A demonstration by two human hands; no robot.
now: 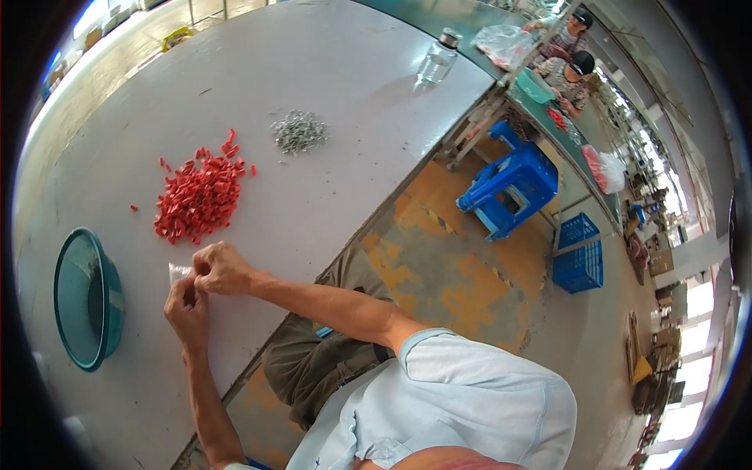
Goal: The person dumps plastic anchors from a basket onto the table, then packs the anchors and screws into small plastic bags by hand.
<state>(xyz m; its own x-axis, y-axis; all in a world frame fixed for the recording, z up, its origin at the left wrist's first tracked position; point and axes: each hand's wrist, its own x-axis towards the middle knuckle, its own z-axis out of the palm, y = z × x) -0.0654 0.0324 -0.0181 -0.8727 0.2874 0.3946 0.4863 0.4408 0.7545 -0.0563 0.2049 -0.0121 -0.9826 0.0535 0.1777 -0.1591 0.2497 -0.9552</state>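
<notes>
My left hand (186, 312) and my right hand (224, 269) meet over the near part of the table, fingers closed in pinches. Between them is a small clear plastic bag (179, 272), gripped by both hands, with one end sticking out past the fingers. Whether anything lies inside the bag is hidden. Just beyond the hands is a heap of small red plastic pieces (198, 196), a few scattered around it. Farther off sits a smaller pile of grey metal screws or similar fasteners (299, 131). To the left of my hands stands a green plastic basin (115, 305).
A clear bottle (437, 61) stands near the table's (337, 47) far right corner. Beside the table are a blue stool (517, 184) and a blue crate (578, 254) on the floor. Two people (570, 74) work at another bench with a light green bowl (534, 86).
</notes>
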